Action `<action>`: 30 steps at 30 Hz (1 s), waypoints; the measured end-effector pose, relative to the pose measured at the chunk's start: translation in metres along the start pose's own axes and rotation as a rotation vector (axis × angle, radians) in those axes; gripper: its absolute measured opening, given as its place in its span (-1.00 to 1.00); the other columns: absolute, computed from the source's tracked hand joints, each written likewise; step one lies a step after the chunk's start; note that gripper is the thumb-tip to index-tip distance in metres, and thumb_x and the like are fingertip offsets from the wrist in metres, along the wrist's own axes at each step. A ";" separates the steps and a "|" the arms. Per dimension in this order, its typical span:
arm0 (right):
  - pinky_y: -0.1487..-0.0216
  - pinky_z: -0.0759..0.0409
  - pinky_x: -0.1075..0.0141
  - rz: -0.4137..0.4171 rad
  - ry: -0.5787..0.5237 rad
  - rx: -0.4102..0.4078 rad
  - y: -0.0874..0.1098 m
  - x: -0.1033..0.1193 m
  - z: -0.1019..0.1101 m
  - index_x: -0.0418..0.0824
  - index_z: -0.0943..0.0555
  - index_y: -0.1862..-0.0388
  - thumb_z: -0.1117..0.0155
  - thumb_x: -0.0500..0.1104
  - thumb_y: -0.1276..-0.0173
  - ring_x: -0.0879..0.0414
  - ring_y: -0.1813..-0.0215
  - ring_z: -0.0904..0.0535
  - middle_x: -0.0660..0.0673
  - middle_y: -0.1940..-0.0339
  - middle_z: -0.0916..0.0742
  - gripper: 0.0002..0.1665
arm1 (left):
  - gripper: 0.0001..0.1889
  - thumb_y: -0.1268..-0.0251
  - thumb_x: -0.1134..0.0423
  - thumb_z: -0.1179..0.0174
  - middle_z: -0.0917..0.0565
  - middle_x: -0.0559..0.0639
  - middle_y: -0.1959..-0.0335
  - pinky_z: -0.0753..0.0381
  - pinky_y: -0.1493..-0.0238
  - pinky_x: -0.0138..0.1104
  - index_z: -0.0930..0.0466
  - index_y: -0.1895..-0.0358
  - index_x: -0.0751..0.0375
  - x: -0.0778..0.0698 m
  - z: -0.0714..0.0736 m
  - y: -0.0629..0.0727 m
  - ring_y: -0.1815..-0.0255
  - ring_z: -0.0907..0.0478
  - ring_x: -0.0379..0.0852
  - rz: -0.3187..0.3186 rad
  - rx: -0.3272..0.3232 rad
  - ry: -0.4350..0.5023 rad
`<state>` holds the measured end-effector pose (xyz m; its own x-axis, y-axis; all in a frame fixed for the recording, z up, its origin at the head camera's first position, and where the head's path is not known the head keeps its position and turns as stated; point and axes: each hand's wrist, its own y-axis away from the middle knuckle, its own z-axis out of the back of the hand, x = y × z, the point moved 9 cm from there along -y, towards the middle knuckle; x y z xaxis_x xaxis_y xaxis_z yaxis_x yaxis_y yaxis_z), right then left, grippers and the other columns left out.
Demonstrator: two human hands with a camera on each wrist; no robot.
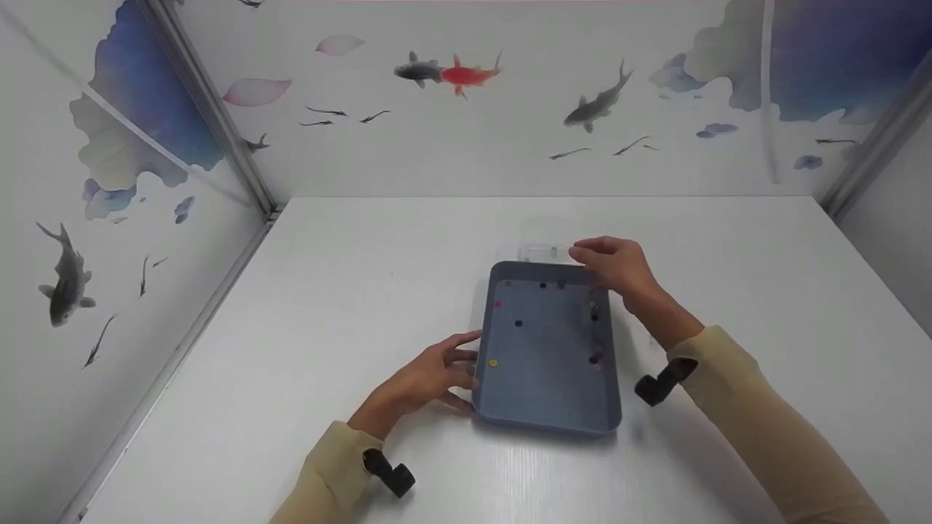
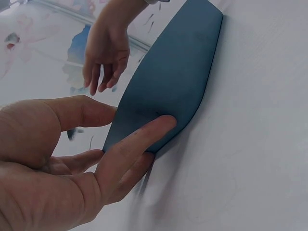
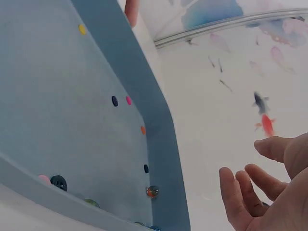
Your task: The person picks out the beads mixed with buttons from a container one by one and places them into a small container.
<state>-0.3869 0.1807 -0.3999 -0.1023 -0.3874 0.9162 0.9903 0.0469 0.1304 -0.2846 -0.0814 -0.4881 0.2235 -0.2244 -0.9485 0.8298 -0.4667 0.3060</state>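
A blue-grey tray [image 1: 550,393] lies on the white table with small buttons and glass marbles scattered inside. My left hand [image 1: 426,375] is at its left side, fingers spread against the outer wall, seen close in the left wrist view. Beyond the tray's far right corner, my right hand [image 1: 615,266] hovers with loosely bent fingers beside a clear container [image 1: 535,252]. In the right wrist view its thumb and fingers are apart. Inside the tray are a yellow button [image 3: 82,29], a dark button [image 3: 58,182] and a marble with orange inside [image 3: 152,191].
White panels painted with fish and petals enclose the table, with the back wall [image 1: 466,153] behind the clear container. A metal corner post [image 1: 211,109] stands at the left. Each wrist carries a small black camera [image 1: 393,477] on a beige sleeve.
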 end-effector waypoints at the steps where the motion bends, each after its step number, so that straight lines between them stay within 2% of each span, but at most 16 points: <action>1: -0.29 -0.62 -0.06 -0.001 0.009 0.004 0.002 0.000 0.001 -0.23 -0.48 -0.38 -0.19 0.12 -0.49 -0.21 -0.40 -0.46 -0.26 -0.39 -0.54 -0.36 | -0.14 -0.18 0.51 -0.16 -0.34 0.31 -0.48 -0.79 0.12 -0.01 -0.14 -0.58 -0.01 0.000 0.000 0.000 -0.11 -0.65 0.16 0.001 -0.001 -0.004; 9: -0.28 -0.62 -0.06 0.049 0.037 0.042 0.023 -0.002 0.008 -0.24 -0.43 -0.42 -0.17 0.10 -0.51 -0.20 -0.41 -0.47 -0.31 -0.37 -0.53 -0.34 | -0.15 -0.19 0.51 -0.14 -0.36 0.30 -0.47 -0.79 0.12 0.00 -0.14 -0.58 -0.01 -0.001 0.000 0.000 -0.21 -0.59 0.17 -0.010 0.006 0.000; 15: -0.26 -0.64 -0.03 0.130 0.158 -0.003 0.035 -0.004 0.015 -0.18 -0.47 -0.41 -0.21 0.09 -0.48 -0.15 -0.33 -0.54 -0.28 -0.32 -0.58 -0.37 | -0.16 -0.20 0.51 -0.15 -0.34 0.31 -0.48 -0.79 0.11 0.01 -0.13 -0.58 0.01 0.000 -0.001 0.000 -0.15 -0.63 0.18 -0.007 0.017 0.016; 20: -0.25 -0.61 -0.09 0.201 0.265 -0.022 0.044 -0.004 0.016 -0.18 -0.47 -0.41 -0.24 0.07 -0.47 -0.21 -0.38 -0.49 -0.29 -0.34 -0.57 -0.38 | -0.17 -0.21 0.52 -0.12 -0.36 0.32 -0.46 -0.79 0.13 0.01 -0.13 -0.58 0.00 0.001 -0.001 0.001 -0.12 -0.63 0.16 -0.005 0.019 0.024; 25: -0.21 -0.62 -0.15 0.207 0.345 -0.011 0.051 -0.014 0.013 -0.15 -0.44 -0.44 -0.30 0.08 -0.42 -0.27 -0.41 -0.45 -0.29 -0.41 -0.51 -0.31 | -0.16 -0.19 0.51 -0.12 -0.36 0.32 -0.47 -0.79 0.13 0.00 -0.14 -0.58 0.00 0.000 0.000 0.000 -0.10 -0.63 0.15 -0.003 0.013 0.018; 30: -0.21 -0.63 -0.16 0.184 0.373 0.011 0.055 -0.028 0.011 -0.12 -0.41 -0.47 -0.32 0.06 -0.40 -0.30 -0.44 -0.42 -0.30 -0.45 -0.46 -0.28 | -0.16 -0.19 0.52 -0.12 -0.35 0.32 -0.47 -0.79 0.11 0.01 -0.14 -0.58 0.01 0.000 -0.001 0.000 -0.10 -0.64 0.15 -0.001 0.015 0.022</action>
<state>-0.3306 0.2044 -0.4143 0.1194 -0.6784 0.7249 0.9876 0.1559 -0.0167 -0.2838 -0.0806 -0.4876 0.2344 -0.2054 -0.9502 0.8222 -0.4796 0.3065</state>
